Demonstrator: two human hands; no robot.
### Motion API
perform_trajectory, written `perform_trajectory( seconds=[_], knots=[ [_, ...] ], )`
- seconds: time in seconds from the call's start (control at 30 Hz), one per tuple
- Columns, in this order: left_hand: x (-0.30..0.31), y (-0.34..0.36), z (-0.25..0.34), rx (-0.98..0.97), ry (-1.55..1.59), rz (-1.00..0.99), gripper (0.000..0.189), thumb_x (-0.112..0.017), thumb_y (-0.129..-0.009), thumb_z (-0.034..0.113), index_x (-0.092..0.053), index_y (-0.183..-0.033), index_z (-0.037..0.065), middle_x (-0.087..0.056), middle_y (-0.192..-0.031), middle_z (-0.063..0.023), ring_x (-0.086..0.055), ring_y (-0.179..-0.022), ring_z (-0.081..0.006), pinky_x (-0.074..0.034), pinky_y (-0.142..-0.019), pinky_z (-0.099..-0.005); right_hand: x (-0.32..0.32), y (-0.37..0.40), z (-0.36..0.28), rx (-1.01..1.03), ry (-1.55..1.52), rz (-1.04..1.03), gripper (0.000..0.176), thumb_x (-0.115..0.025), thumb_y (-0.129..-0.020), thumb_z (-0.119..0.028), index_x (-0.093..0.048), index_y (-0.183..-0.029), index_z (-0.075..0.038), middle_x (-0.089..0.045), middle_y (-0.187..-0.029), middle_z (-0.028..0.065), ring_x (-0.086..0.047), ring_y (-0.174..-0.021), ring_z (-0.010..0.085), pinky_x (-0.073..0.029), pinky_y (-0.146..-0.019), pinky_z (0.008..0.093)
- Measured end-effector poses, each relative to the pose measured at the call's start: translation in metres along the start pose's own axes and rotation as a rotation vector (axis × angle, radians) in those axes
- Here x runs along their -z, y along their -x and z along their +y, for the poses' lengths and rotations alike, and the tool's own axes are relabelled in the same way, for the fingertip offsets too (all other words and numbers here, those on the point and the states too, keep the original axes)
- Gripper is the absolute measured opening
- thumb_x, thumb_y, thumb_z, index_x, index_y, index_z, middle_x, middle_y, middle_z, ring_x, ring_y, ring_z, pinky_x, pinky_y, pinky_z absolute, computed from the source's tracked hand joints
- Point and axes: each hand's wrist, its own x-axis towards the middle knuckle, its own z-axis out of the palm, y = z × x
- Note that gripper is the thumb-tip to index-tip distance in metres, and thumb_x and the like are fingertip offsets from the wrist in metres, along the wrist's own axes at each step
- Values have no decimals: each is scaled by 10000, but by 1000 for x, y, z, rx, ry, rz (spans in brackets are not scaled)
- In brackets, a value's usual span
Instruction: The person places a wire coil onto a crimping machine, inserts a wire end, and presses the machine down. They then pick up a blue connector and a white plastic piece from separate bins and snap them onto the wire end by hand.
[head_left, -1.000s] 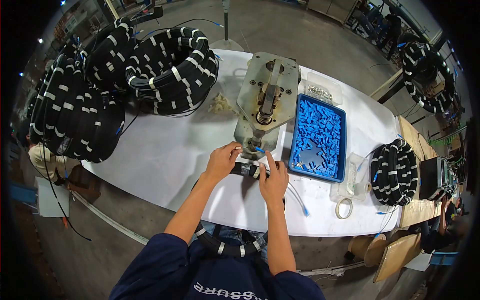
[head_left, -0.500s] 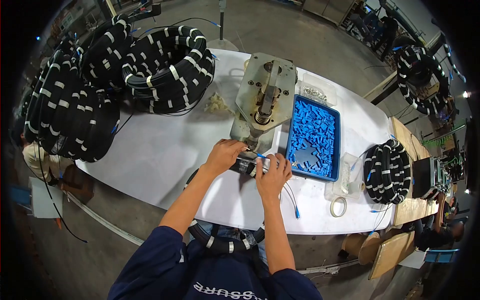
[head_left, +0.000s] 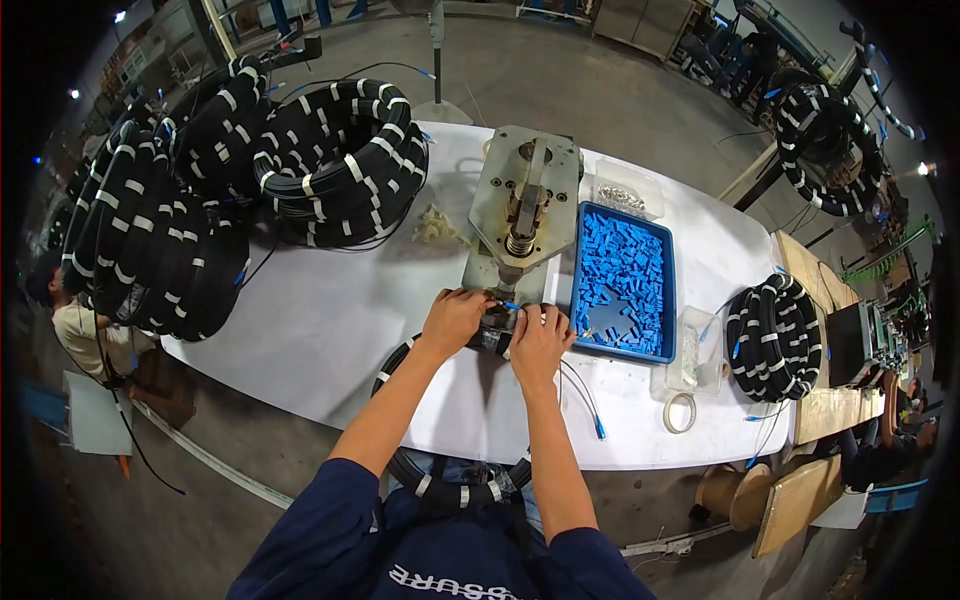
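Note:
At the base of a metal bench press (head_left: 527, 190), both of my hands meet around a thin cable end with a blue connector (head_left: 511, 306). My left hand (head_left: 455, 322) is closed in a pinch at the press's lower tool, on the cable end's left side. From the right, my right hand (head_left: 541, 345) has its fingers closed on the cable by the blue connector. My fingers partly hide the tip and the tool. Below my wrists, a black cable coil with white bands (head_left: 463, 495) rests at my lap. Another blue-tipped cable end (head_left: 599, 428) hangs below my right hand.
A blue tray (head_left: 668, 300) of small blue parts stands right of the press, with clear boxes (head_left: 628, 188) beside it. Banded coils (head_left: 345, 165) pile up at the left; another coil (head_left: 773, 340) lies right. A tape roll (head_left: 679, 412) lies near the front edge. People sit at both sides.
The blue connector has shifted slightly left, closer to the press tool, and my hands are nearer each other. The whole view has tilted a little upward.

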Motion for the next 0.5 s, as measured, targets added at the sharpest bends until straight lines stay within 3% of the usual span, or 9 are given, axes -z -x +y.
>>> perform_trajectory(
  seconds=[0.23, 0.4, 0.5],
  knots=[
    [4, 2, 3, 13, 9, -28, 124, -607, -920, 176, -617, -854, 72, -693, -794, -111, -652, -772, -310, -484, -731, -430, 10, 0, 1, -4, -94, -127, 120, -645, -913, -270, -677, -987, -181, -577, -1007, 45, -505, -1038, 294, -340, -879, 522],
    [11, 3, 9, 43, 4, -52, 90, -603, -921, 162, -616, -892, 78, -693, -783, -110, -656, -753, -319, -490, -711, -445, 3, 10, 9, -44, -98, -14, 159, -642, -905, -230, -666, -1059, -195, -597, -1033, 46, -515, -1042, 294, -341, -890, 502],
    [9, 10, 9, 58, 57, -73, 76, -598, -923, 150, -600, -926, 74, -694, -793, -121, -662, -763, -332, -503, -673, -456, 11, 17, 14, -78, -152, -74, 196, -640, -902, -223, -657, -1095, -194, -594, -1021, 38, -515, -1033, 288, -342, -896, 486]
  ],
)
